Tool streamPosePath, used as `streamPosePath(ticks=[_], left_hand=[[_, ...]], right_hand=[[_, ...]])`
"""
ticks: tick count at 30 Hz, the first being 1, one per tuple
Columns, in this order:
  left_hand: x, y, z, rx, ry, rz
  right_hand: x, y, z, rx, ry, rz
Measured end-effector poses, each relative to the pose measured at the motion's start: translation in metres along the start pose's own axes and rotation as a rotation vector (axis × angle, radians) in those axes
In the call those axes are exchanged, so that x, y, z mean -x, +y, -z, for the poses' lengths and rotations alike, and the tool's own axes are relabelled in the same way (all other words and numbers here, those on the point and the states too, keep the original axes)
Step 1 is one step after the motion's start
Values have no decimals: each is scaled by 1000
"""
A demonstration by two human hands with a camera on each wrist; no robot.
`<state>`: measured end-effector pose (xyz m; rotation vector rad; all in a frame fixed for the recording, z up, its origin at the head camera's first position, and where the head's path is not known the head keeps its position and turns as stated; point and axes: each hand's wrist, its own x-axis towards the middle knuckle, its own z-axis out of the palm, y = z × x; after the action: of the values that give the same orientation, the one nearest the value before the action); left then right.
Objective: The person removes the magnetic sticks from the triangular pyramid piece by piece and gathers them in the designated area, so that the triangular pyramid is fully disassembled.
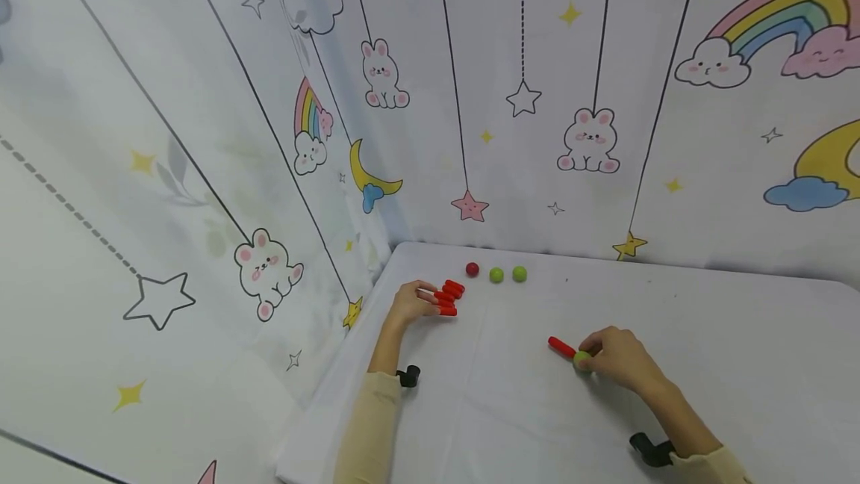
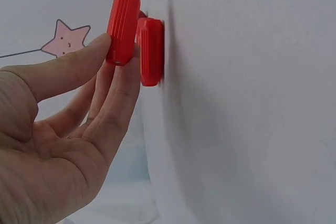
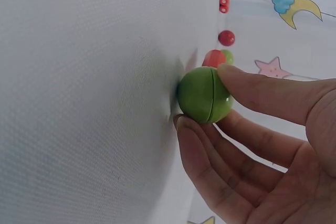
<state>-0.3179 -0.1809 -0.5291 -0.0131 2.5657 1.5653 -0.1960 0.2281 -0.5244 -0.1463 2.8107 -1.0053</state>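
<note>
My left hand pinches a short red ribbed plastic stick between thumb and fingertips, lifted off the table. Just past it, another red ribbed stick lies on the white surface, in a group of several red sticks. With thumb and fingers, my right hand grips a green ball that has a seam around it, low at the tabletop. A single red stick lies right at the far side of that ball, partly hidden behind it in the right wrist view.
Toward the back of the white table sit a dark red ball and two green balls, one beside the other. A white curtain printed with bears, stars and rainbows hangs behind and along the left side.
</note>
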Motion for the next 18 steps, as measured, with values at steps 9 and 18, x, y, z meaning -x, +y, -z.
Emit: streamPosePath(ticks=[9,18], left_hand=[[-10,-9,4,6,-7,15],[-17,-16,4,-25,-1,32]], right_hand=[[1,1,0,8,8,6],[-2,2,-1,-3,1,-7]])
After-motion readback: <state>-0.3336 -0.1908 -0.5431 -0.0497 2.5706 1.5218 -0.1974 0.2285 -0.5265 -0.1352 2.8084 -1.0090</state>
